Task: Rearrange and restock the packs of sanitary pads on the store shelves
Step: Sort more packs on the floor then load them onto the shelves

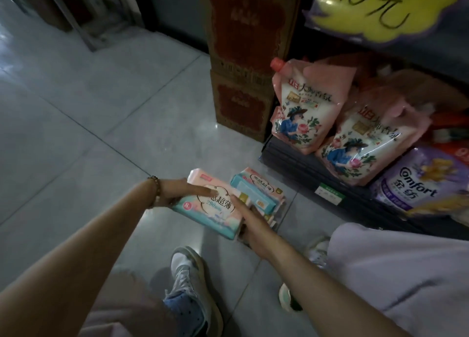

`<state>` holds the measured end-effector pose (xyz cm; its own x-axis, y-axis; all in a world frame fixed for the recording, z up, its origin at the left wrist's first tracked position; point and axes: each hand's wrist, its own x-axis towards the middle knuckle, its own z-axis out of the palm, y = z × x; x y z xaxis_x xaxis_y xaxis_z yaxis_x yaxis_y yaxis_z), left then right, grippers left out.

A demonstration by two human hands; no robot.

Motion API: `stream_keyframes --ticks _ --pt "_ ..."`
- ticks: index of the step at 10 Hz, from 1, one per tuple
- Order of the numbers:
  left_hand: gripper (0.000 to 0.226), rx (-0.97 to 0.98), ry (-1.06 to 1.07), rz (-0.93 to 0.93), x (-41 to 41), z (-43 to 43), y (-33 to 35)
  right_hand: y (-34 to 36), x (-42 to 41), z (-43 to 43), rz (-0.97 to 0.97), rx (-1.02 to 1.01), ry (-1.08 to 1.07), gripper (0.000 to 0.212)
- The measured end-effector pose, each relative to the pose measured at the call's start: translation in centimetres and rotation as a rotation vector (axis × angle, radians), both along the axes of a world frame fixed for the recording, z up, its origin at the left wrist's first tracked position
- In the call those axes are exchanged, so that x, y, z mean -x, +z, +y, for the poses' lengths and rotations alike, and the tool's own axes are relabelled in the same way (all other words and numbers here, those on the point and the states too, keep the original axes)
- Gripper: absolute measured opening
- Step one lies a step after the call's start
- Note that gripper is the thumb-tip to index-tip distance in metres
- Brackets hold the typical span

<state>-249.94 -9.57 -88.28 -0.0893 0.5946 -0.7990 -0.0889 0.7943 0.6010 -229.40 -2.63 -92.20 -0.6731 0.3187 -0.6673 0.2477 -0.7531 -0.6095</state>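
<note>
A pink and teal pack of sanitary pads [215, 210] is held just above the tiled floor between both hands. My left hand [182, 191] grips its left side, the thumb lying across the front. My right hand [250, 221] holds its right end, fingers wrapped under the edge. Behind it a small pile of similar pads packs [261, 192] lies on the floor, close to the dark bottom shelf [304, 169].
Two pink detergent pouches [302, 108] and a purple Comfort pouch [421, 184] stand on the bottom shelf at right. Stacked brown cartons [243, 57] stand behind the shelf end. My shoes [193, 283] are below the hands. A yellow price sign [380, 9] hangs above.
</note>
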Motion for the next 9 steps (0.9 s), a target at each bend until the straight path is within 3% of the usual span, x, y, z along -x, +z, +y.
stream_keyframes --ticks 1,2,3,4,5,6,7,8,9 --pt "0.064 -0.173 0.025 0.093 -1.6 2.2 8.5 5.0 -0.4 2.6 0.043 -0.086 -0.074 0.1" --pt "0.063 -0.374 -0.027 0.098 -4.3 4.3 14.6 11.2 -1.8 5.4 0.119 -0.19 -0.141 0.11" --pt "0.05 -0.549 -0.066 0.13 -6.6 6.6 19.7 17.1 -4.5 7.6 0.254 -0.286 -0.142 0.083" --pt "0.049 -0.695 -0.085 0.17 -8.8 8.6 23.9 21.8 -7.3 9.7 0.28 -0.516 -0.14 0.09" --pt "0.044 -0.837 -0.11 0.166 -11.0 10.7 28.0 26.0 -9.6 11.9 0.303 -0.671 -0.119 0.078" --pt "0.052 -0.941 -0.116 0.149 -12.5 13.2 30.9 29.9 -11.4 14.4 0.346 -0.842 -0.163 0.101" --pt "0.054 -1.027 -0.147 0.111 -13.0 15.7 32.9 33.3 -12.7 16.7 0.33 -0.994 -0.186 0.102" --pt "0.053 -1.097 -0.166 0.169 -13.2 18.2 35.0 36.3 -13.0 18.9 0.328 -1.167 -0.219 0.091" --pt "0.055 -1.178 -0.192 0.359 -12.3 21.0 37.7 39.2 -12.0 22.1 0.315 -1.322 -0.259 0.088"
